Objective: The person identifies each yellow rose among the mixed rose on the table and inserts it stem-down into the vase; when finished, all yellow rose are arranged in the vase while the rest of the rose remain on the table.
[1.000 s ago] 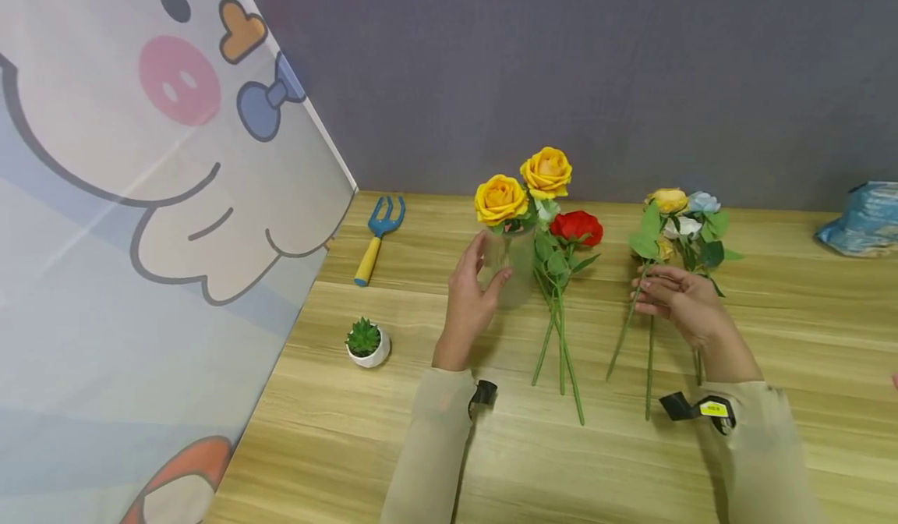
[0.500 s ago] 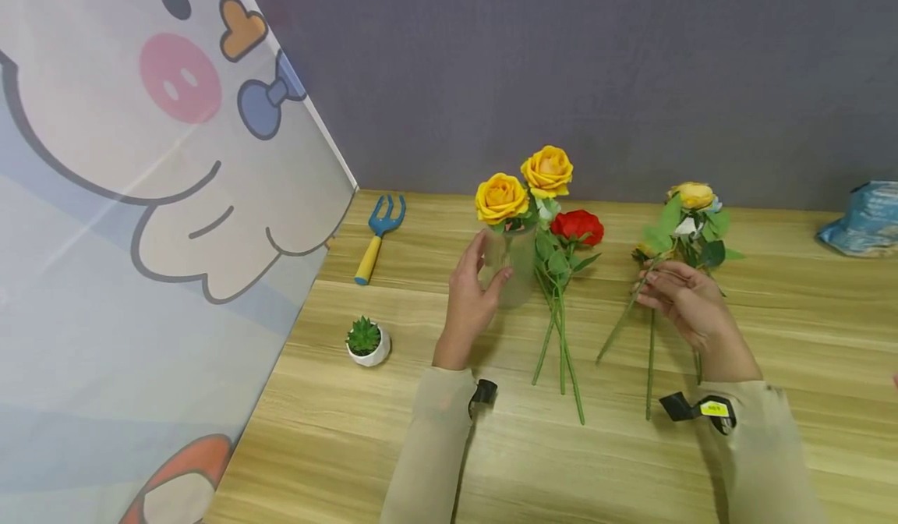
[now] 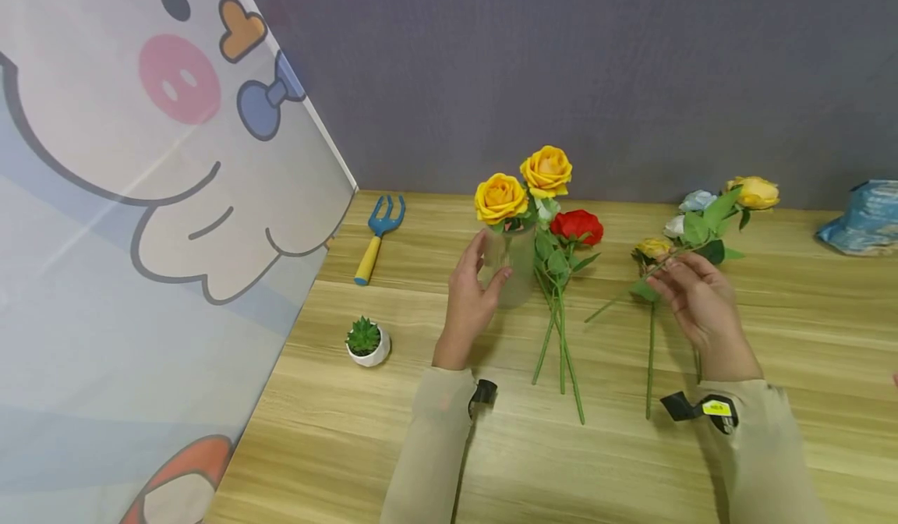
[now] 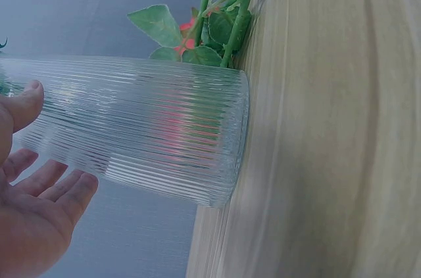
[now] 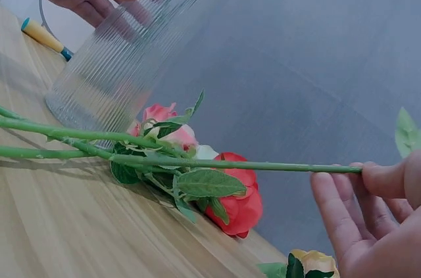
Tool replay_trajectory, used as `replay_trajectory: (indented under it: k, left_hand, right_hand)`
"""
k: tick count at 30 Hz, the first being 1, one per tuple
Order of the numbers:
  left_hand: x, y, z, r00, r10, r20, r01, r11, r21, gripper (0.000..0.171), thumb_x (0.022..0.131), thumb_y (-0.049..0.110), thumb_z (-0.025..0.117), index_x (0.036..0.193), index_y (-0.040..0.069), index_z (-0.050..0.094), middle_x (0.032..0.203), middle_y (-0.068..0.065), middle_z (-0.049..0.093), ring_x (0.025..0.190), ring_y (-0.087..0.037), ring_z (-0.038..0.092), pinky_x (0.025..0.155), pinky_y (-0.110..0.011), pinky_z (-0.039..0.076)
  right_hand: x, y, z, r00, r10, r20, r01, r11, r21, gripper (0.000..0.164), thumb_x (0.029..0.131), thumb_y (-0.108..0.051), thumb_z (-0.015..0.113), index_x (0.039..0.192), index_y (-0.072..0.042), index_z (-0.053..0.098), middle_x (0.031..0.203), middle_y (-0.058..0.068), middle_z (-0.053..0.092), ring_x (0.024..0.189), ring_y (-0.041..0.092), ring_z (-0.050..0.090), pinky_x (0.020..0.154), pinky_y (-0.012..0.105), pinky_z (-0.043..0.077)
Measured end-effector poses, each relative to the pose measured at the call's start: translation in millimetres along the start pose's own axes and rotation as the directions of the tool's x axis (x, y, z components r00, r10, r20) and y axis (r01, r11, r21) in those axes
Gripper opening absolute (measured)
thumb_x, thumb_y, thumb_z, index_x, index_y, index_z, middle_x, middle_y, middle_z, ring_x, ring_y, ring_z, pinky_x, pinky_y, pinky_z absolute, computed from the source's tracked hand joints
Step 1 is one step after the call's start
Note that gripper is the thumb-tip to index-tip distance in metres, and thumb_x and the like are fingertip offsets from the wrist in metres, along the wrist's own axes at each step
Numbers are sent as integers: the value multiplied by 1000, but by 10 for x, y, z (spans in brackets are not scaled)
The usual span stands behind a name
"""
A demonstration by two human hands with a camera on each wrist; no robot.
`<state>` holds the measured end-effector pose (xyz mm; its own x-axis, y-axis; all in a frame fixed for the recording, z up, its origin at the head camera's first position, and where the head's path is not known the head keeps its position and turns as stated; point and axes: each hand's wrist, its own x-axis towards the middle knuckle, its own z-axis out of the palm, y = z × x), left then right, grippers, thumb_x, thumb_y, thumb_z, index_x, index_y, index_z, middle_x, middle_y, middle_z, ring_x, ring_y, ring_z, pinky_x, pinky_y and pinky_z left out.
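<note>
My left hand holds the ribbed clear glass vase, thumb on the near side and fingers behind. Two yellow roses rise from the vase. With fingertips and thumb, my right hand pinches the green stem of another yellow rose. That rose tilts, bloom to the far right and stem end toward the left. Below it lie a smaller yellow flower, a white flower and a light blue flower. A red rose lies right of the vase, stems pointing toward me.
A toy garden fork and a potted succulent sit on the wooden table to the left. At the far right is a blue bag. A grey wall borders the back and a cartoon-printed panel the left.
My right hand has lifted the yellow rose and turned it, its bloom swinging right and its stem end rising to the left. The small yellow flower beneath shows more. The left hand stays put.
</note>
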<state>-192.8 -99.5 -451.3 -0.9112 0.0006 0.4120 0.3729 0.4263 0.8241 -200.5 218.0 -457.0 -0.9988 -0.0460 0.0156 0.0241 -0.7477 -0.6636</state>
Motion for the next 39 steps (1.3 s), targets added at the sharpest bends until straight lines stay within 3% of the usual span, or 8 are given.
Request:
replay_trajectory:
  k: [8, 17, 26, 39]
  left_hand:
    - [4, 0, -5, 1000, -3, -2, 3, 1000, 4, 69, 95, 9, 74, 152, -9, 39, 149, -29, 50, 137, -41, 52, 111, -49, 50]
    - [4, -14, -2, 1000, 13, -9, -13, 1000, 3, 68, 95, 9, 74, 151, -9, 40, 149, -29, 51, 137, -42, 52, 111, -49, 50]
    - [-5, -22, 4, 1000, 13, -10, -12, 1000, 7, 68, 95, 9, 74, 151, -9, 40, 148, -29, 51, 137, -41, 52, 110, -48, 51]
    - [-10, -43, 10, 1000, 6, -6, -6, 1000, 8, 69, 95, 10, 74, 152, -8, 39, 149, -29, 51, 137, -41, 52, 111, -47, 50]
  right_hand:
    - [19, 21, 33, 992, -120, -31, 123, 980, 156, 19, 102, 14, 45, 99, 11, 64, 96, 20, 68, 81, 30, 73, 75, 36, 66]
    - [7, 7, 66, 982, -156, -111, 179, 954, 243, 13, 100, 15, 50, 103, 12, 63, 92, 23, 68, 78, 32, 72, 73, 38, 66]
    - [9, 2, 93, 962, -189, -196, 240, 928, 283, 11, 99, 16, 51, 101, 12, 61, 89, 22, 66, 75, 32, 70, 71, 39, 66]
    - [45, 18, 98, 915, -215, -342, 322, 899, 298, 8, 99, 18, 51, 98, 11, 54, 89, 23, 64, 73, 34, 68, 69, 41, 66]
